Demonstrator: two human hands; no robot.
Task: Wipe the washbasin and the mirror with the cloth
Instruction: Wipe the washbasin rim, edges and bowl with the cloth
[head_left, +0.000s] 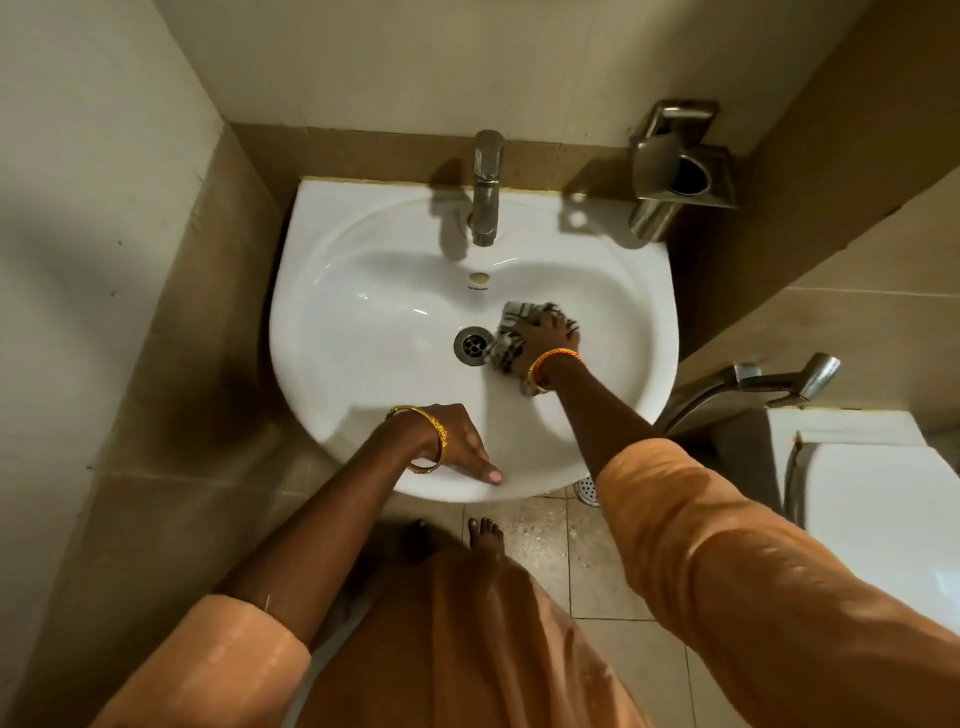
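The white washbasin (363, 332) fills the middle of the head view, with a metal drain (471, 345) at its bottom and a steel tap (486, 187) at the back. My right hand (548, 335) presses a crumpled checked cloth (511, 332) against the bowl just right of the drain. My left hand (457, 441) rests flat on the front rim of the basin, fingers together, holding nothing. No mirror is in view.
A steel soap dispenser (675, 171) hangs on the wall at the back right. A white toilet (878, 499) and a metal spray handle (779, 382) stand to the right. Tiled walls close in on the left and behind. My bare foot (485, 535) is on the floor tiles.
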